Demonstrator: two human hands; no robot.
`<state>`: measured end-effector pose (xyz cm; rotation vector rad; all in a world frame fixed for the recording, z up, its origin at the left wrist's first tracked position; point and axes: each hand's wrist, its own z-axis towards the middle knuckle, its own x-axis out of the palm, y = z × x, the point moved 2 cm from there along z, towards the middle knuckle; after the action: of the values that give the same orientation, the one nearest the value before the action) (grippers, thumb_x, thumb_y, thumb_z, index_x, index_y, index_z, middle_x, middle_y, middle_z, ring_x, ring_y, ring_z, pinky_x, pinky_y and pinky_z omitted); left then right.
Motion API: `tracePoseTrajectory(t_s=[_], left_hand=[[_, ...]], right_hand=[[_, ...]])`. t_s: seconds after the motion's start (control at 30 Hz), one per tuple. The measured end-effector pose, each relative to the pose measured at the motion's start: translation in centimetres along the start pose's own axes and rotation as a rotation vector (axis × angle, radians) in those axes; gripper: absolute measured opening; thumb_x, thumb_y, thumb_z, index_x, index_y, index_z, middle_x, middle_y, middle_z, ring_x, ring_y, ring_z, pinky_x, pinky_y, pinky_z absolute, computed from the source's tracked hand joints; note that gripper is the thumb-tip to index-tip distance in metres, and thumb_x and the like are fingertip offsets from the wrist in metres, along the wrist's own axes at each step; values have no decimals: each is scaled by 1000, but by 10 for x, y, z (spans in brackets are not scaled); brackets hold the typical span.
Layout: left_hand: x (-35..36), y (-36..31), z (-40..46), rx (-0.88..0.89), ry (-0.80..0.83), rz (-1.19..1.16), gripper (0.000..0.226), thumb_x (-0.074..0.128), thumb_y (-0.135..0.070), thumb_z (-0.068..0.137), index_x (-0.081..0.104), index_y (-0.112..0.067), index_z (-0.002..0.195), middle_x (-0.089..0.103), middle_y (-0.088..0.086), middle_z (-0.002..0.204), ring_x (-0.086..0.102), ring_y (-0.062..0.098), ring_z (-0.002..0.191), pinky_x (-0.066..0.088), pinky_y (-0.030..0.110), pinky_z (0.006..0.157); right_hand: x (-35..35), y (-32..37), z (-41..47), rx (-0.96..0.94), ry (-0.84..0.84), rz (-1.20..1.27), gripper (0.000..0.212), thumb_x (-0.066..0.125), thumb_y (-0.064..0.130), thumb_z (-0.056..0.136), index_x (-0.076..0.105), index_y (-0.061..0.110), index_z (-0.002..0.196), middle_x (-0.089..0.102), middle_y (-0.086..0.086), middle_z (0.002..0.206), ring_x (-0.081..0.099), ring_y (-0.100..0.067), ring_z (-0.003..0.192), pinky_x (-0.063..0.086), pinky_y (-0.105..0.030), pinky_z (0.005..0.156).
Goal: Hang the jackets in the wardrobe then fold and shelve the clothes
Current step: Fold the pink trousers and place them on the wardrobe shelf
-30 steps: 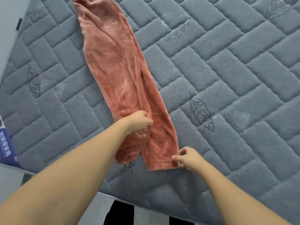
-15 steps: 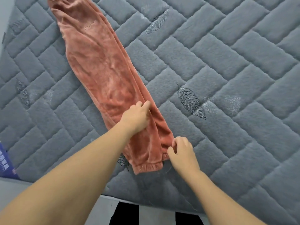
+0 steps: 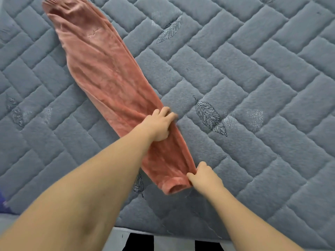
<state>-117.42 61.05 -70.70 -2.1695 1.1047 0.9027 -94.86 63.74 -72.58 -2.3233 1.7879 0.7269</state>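
Note:
A pair of salmon-pink velvet trousers [image 3: 108, 73] lies stretched across the grey quilted mattress [image 3: 253, 87], folded lengthwise so one leg covers the other, waistband at the top left and cuffs near me. My left hand [image 3: 159, 124] rests on the legs about a third of the way up from the cuffs, fingers reaching over the right edge of the cloth. My right hand [image 3: 203, 176] pinches the right side of the cuff between thumb and fingers.
The mattress edge [image 3: 163, 234] runs along the bottom, with floor and a dark striped thing below it. A blue object [image 3: 3, 203] shows at the far left edge. Embroidered leaf patterns dot the mattress cover.
The two trouser legs have been brought together into one narrow strip. My left hand went from gripping the cloth to lying over it; my right hand stayed at the cuff.

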Motion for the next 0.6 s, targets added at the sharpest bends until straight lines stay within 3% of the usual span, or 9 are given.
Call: tracePoseTrajectory(t_s=[0.07,0.17,0.23,0.33,0.47,0.6], left_hand=[[8,4,-1,-30,-81,-62,76,55,-18,84,23,-33,151,17,3,154,35,33,128,40,46,101],[-2,40,-10,-135,-377,-245,78,57,-21,86,21,-27,155,15,8,158,31,34,136,37,48,108],[-7,85,-16,-273,-441,-263,73,52,-25,92,19,-22,156,10,8,162,18,32,145,26,48,116],[-15,166,-19,-452,-338,-193,65,39,-39,101,11,-24,158,1,3,166,2,29,151,11,52,121],[-34,250,12,-424,-302,-90,63,23,-53,101,4,-32,158,-6,-3,166,-7,26,152,0,53,121],[-51,312,69,-413,-374,-46,69,14,-63,97,-2,-33,157,-8,-2,166,-13,23,151,-11,52,120]], right_hand=[[0,10,3,-8,-52,-7,63,59,32,82,29,21,137,40,-9,136,45,-33,125,38,-43,101],[-9,50,8,-142,-279,5,93,59,28,75,8,22,153,21,-9,146,30,-33,134,27,-45,110],[-17,88,17,-256,-419,13,92,56,30,80,7,16,155,15,-13,155,22,-33,141,20,-45,116],[-21,158,35,-438,-490,-60,84,49,33,89,3,13,157,5,-16,162,10,-31,149,9,-45,121],[-30,259,88,-574,-574,-217,80,39,49,97,-3,17,157,-12,-15,163,-9,-31,150,-6,-49,121],[-61,338,162,-499,-717,-279,78,26,63,95,-7,28,156,-10,-8,164,-7,-31,150,-7,-58,118]])
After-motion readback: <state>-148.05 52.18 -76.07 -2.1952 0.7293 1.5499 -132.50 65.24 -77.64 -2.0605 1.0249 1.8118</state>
